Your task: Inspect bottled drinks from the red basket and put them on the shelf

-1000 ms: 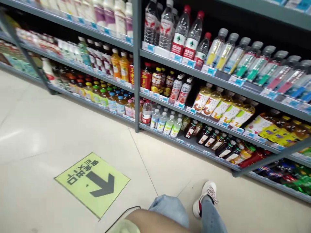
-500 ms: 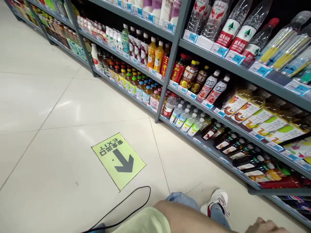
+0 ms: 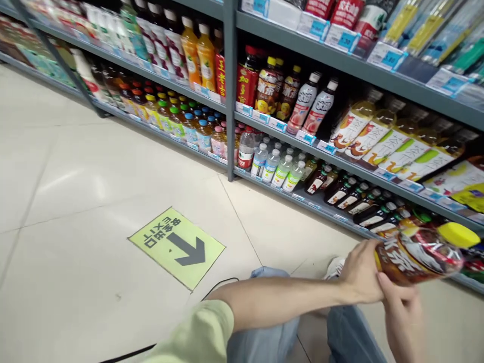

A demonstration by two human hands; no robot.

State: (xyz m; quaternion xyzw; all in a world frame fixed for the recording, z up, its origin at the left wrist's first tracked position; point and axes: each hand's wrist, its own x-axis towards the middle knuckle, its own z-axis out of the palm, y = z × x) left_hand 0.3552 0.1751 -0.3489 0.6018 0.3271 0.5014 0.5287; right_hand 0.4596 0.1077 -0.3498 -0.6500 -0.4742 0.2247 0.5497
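A large iced tea bottle (image 3: 419,254) with a brown label and a yellow cap lies nearly sideways in the air at the right, cap pointing right. My left hand (image 3: 365,272) is closed around its base end, the fingers partly hidden behind the bottle. From below, my right hand (image 3: 403,312) grips the same bottle, thumb against its lower side near my left hand; its other fingers are partly hidden. Similar iced tea bottles (image 3: 267,88) with yellow caps stand on the middle shelf.
Grey shelving (image 3: 230,96) full of drinks runs across the back and right. On the tiled floor is a yellow-green arrow sign (image 3: 177,247). My bent knees (image 3: 264,333) are below my arms, with a black cable (image 3: 128,353) at the lower left.
Both hands have come up into view at the right, holding the iced tea bottle, which was out of sight before. The view has shifted, so the shelves sit farther left and higher.
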